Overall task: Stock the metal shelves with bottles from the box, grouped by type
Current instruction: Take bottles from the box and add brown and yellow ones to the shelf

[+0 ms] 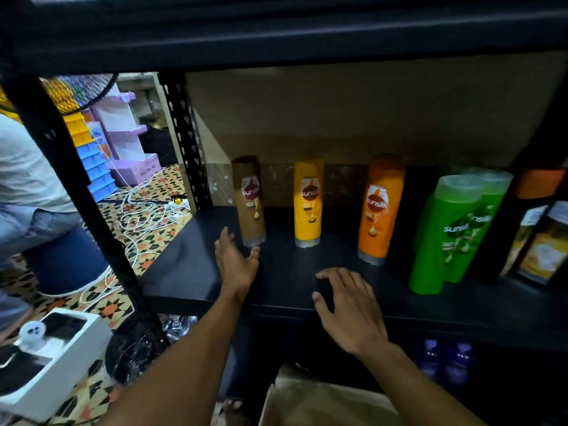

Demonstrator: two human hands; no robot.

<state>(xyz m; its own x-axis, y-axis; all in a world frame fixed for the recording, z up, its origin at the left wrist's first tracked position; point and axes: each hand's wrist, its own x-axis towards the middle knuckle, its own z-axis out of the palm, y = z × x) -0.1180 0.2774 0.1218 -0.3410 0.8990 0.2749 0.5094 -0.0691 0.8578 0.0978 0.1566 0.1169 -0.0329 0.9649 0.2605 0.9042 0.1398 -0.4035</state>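
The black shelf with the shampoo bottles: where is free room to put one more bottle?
Bare patches: left of the brown Sunsilk bottle, and between it, the yellow bottle and the orange bottle. The right end is crowded with green bottles.

Two bare forearms are seen, entering from 6 o'clock. No sleeves are worn as far as the forearms are shown. The left hand [236, 265] and the right hand [350, 312] are ungloved; no rings, watch or bracelets can be made out.
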